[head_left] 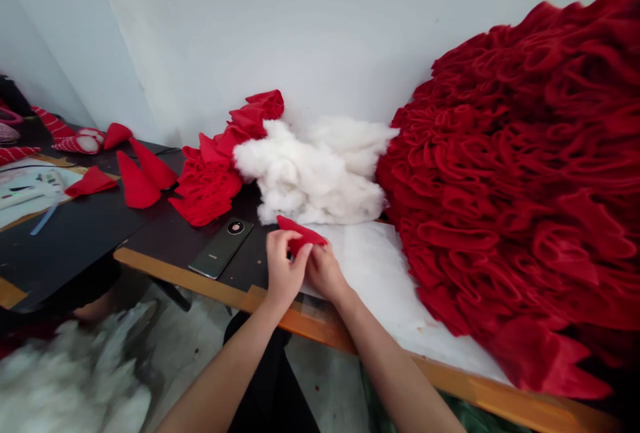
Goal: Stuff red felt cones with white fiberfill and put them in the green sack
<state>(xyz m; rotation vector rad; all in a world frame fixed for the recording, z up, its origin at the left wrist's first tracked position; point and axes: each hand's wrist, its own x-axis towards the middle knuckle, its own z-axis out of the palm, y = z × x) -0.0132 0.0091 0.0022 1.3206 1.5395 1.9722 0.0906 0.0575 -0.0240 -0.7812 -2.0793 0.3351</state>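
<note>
Both hands are on one small red felt cone (299,229), held just above the table's near edge. My left hand (284,261) pinches its left side between thumb and fingers. My right hand (324,268) is closed around its right end, with most of the fingertips hidden behind the felt. Directly beyond my hands lies a heap of white stuffing (315,176). A pile of flat red felt pieces (210,183) sits left of the stuffing.
A huge stack of folded red felt (520,206) fills the right side. A phone (223,248) lies left of my hands. Stuffed red cones (137,180), a glue gun (43,190) and striped pieces (75,140) are further left. More white stuffing (70,373) is at lower left.
</note>
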